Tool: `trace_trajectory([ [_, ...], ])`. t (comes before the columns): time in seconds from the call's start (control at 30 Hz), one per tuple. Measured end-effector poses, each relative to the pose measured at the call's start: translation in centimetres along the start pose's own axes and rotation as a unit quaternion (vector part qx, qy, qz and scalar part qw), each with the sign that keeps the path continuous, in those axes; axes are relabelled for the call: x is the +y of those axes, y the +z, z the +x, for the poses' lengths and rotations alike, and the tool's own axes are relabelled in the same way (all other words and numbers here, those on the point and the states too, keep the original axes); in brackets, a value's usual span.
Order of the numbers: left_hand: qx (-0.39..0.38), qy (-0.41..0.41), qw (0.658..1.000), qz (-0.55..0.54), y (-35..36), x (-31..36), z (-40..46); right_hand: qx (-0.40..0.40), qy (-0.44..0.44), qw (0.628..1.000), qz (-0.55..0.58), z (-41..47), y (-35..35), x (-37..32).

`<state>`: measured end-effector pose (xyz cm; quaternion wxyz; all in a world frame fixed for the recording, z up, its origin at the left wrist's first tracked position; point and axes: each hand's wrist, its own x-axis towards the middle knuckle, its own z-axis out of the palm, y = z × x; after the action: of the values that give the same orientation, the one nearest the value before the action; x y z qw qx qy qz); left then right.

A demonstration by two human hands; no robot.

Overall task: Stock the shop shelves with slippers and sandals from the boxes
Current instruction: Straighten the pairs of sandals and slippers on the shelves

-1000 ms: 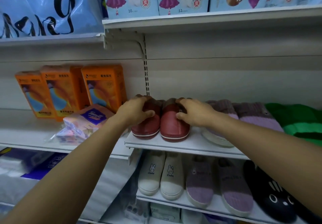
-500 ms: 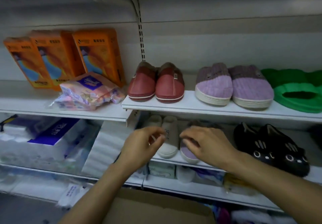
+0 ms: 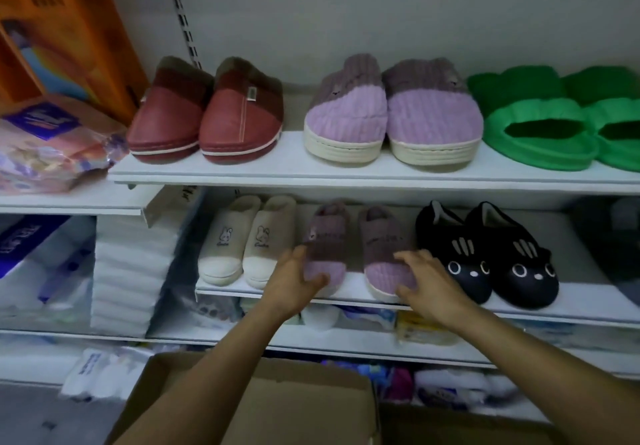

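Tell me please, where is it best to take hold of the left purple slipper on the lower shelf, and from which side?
Probably at the toe. The left purple slipper lies flat on the lower shelf, toe at the front edge, heel opening toward the back. Come from the front, where the left hand already is, thumb on one side of the toe, fingers on the other. The cream slipper sits close on its left.

On the white upper shelf point(image 3: 346, 172) stand dark red slippers point(image 3: 204, 115) with white sole stripes, ribbed lilac slippers point(image 3: 391, 112) with dusky purple tops and cream soles, and bright green slippers point(image 3: 561, 122). Below are beige slippers point(image 3: 246, 240) with small rabbit drawings, purple slippers point(image 3: 356, 247) with paler toes, and black slippers point(image 3: 485, 257) with white cat faces. The box point(image 3: 59, 36) at left is orange, the carton point(image 3: 294, 406) brown
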<state>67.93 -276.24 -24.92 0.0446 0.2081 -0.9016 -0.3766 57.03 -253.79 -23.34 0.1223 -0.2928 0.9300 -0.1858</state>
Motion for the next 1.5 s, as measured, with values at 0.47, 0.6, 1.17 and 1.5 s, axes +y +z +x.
trace_trajectory([
  [0.47,-0.047,0.0,0.995,0.089,5.1,-0.1,7.5,-0.011,0.094,0.992,0.077,4.8,2.7,3.8],
  [0.6,-0.031,-0.001,0.993,0.113,4.7,-0.9,7.8,0.008,0.1,0.993,0.055,5.2,3.0,3.3],
  [1.17,-0.032,0.013,0.983,0.178,3.7,1.9,6.1,0.039,0.039,0.998,-0.029,3.4,1.5,3.0],
  [1.5,-0.015,0.173,0.975,0.136,11.9,14.2,2.7,0.127,0.011,0.98,-0.15,-2.3,-7.2,16.3],
])
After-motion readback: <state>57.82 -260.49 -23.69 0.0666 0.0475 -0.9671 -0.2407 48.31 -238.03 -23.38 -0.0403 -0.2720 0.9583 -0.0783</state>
